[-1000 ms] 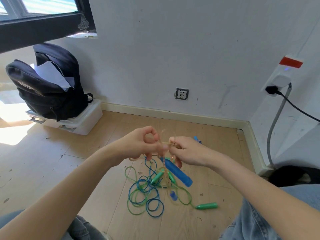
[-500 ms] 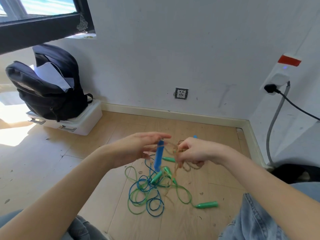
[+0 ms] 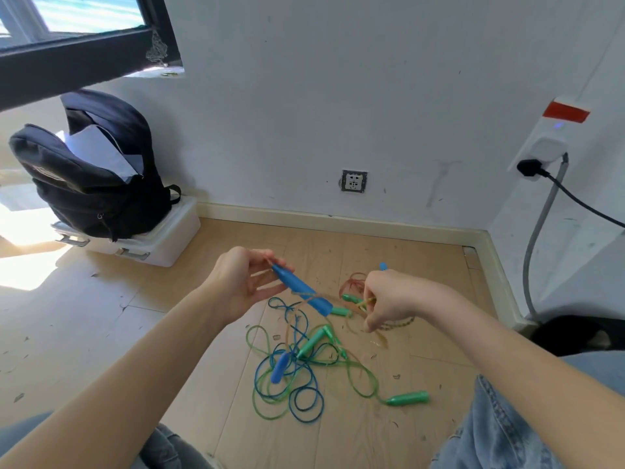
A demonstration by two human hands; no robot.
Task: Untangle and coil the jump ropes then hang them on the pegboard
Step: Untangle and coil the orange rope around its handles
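Note:
A tangle of blue and green jump ropes lies on the wooden floor in front of me, with green handles and a short blue handle among the loops. My left hand pinches the top end of a long blue handle that slants down to the right above the pile. My right hand grips a bunch of thin amber rope, whose strand runs across the blue handle. No pegboard is in view.
A black backpack sits on a white lidded box at the back left. A wall socket is low on the white wall. A plugged power strip with cables hangs at right. My jeans-clad knees frame the bottom.
My hands have moved apart. The long blue handle swung from upright to slanting, with my left hand now pinching its top, and my right hand drew the amber rope rightward.

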